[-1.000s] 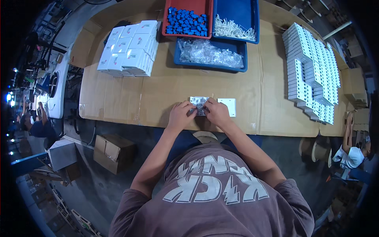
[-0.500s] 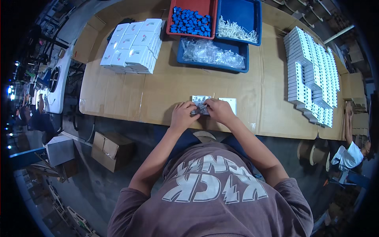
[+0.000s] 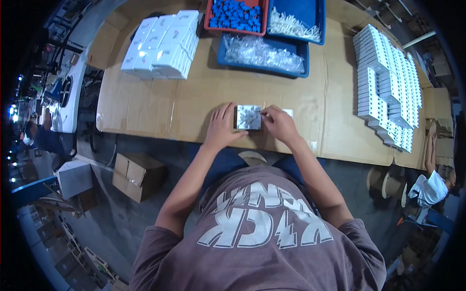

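Note:
A small square white box (image 3: 248, 118) with small greyish pieces inside, too fine to make out, lies near the front edge of the cardboard-covered table. To its left rests my left hand (image 3: 221, 128), open, with fingers stretched out and the thumb by the box's lower left corner. My right hand (image 3: 282, 125) has thumb and fingers pinched together at the box's right edge; whatever they grip is hidden. Partly covered by that hand, a flat white piece (image 3: 289, 112) lies on the table.
Stacked white boxes (image 3: 162, 46) stand at far left, rows of white units (image 3: 386, 87) at right. At the back are a red tray (image 3: 208, 26) of blue parts, a blue tray (image 3: 321, 22) of white parts and a blue tray (image 3: 305, 72) of clear plastic bags. Another person (image 3: 429, 186) sits at far right.
My hands have moved apart from over the box, uncovering its contents. The left lies flatter beside it, and the right has shifted to its right edge. The whole view has shifted slightly.

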